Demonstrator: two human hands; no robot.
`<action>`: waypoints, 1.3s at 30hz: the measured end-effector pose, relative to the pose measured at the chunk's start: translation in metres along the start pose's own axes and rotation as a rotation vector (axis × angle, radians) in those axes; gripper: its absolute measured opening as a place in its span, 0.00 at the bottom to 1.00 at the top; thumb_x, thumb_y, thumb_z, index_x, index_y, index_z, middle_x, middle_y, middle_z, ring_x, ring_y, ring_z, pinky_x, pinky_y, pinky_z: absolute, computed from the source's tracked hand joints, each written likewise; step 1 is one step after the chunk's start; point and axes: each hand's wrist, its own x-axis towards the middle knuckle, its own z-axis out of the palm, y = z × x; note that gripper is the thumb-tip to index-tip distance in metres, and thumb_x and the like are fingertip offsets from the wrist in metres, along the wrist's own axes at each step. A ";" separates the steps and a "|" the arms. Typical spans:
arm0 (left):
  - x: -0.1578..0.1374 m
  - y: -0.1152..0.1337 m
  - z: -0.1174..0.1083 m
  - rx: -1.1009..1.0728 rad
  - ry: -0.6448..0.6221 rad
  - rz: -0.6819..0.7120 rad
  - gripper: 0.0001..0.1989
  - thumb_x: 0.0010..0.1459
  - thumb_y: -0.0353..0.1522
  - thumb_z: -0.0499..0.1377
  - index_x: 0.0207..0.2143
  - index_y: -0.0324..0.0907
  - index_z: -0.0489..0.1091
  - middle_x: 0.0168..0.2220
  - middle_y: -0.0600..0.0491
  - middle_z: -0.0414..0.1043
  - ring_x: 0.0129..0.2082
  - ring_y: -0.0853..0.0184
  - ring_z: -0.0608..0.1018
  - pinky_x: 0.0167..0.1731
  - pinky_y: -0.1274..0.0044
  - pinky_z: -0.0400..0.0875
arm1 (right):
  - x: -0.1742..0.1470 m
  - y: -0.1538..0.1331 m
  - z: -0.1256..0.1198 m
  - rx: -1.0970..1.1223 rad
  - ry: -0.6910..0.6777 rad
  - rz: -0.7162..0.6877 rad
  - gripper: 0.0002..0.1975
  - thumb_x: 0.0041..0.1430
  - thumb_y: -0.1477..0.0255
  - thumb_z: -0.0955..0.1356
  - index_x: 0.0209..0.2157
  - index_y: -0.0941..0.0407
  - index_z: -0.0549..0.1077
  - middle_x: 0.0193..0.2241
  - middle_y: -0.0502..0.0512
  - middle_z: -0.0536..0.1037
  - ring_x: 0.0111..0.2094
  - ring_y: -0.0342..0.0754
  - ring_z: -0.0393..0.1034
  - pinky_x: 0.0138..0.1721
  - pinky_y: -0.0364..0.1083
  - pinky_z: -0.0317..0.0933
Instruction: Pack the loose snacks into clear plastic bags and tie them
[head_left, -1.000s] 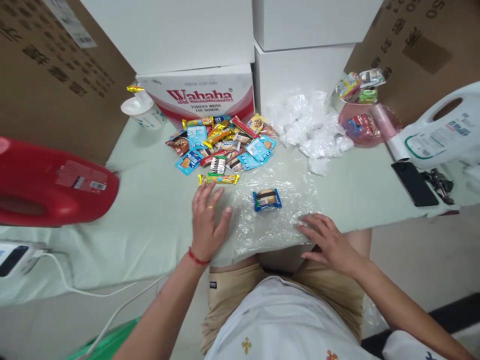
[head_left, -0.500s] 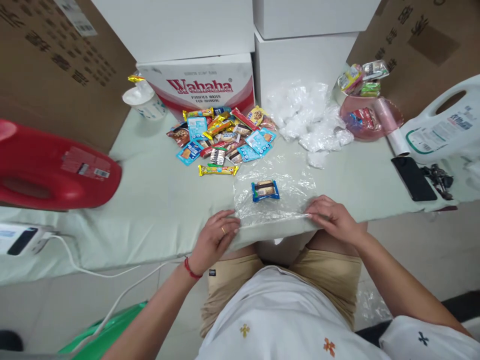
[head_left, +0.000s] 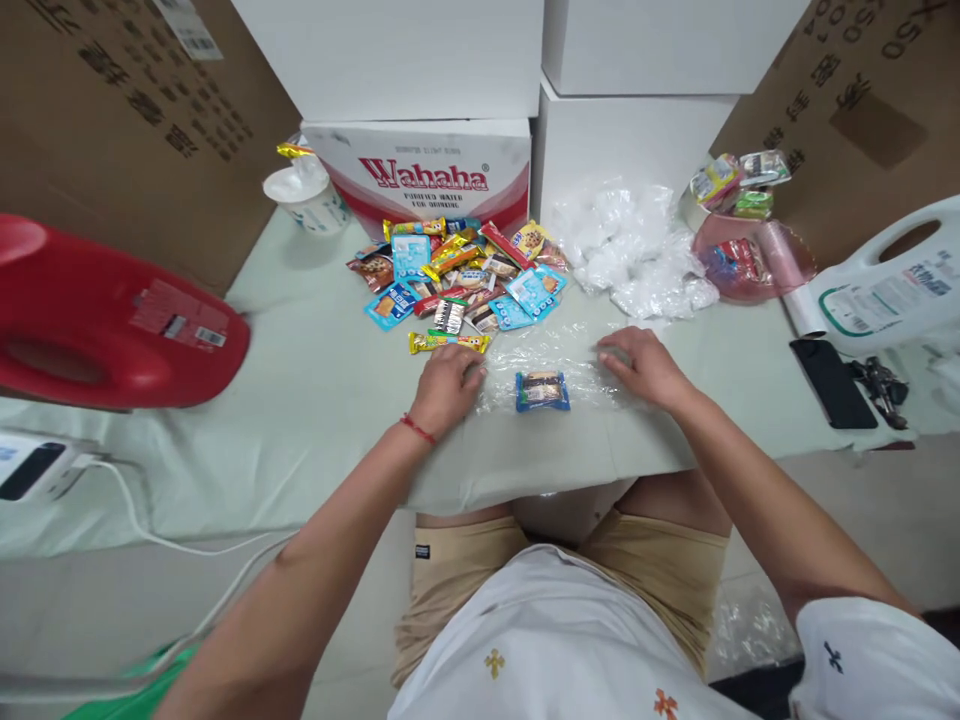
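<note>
A blue-wrapped sandwich biscuit (head_left: 542, 391) lies near the front edge of a clear plastic sheet (head_left: 536, 352), which is spread on the cloth-covered table. My left hand (head_left: 448, 385) rests at the sheet's left side, just below a yellow snack stick (head_left: 442, 343). Its fingers are bent, with a gap between thumb and forefinger. At the sheet's right side is my right hand (head_left: 643, 366), fingers loosely apart and pointing inward. Neither hand touches the biscuit. Behind the sheet a pile of wrapped snacks (head_left: 469, 272) spreads in front of a Wahaha carton (head_left: 427, 160).
Crumpled clear plastic (head_left: 630, 245) sits behind my right hand. Farther right are a pink bowl (head_left: 739, 285), a white jug (head_left: 892, 275) and a black phone (head_left: 832, 383). A red jug (head_left: 120, 320) and a paper cup (head_left: 307, 205) stand on the left.
Both hands have moved forward from the sheet's near corners, farther onto the table. The sheet's near edge has shifted away from the table edge and now lies close to the biscuit.
</note>
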 end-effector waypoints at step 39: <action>-0.075 0.038 0.026 0.284 -0.096 0.004 0.26 0.73 0.39 0.47 0.71 0.49 0.59 0.71 0.45 0.59 0.71 0.51 0.63 0.68 0.41 0.37 | 0.017 -0.071 0.054 -0.275 -0.442 -0.529 0.19 0.63 0.77 0.70 0.53 0.49 0.80 0.63 0.57 0.72 0.61 0.61 0.64 0.59 0.61 0.58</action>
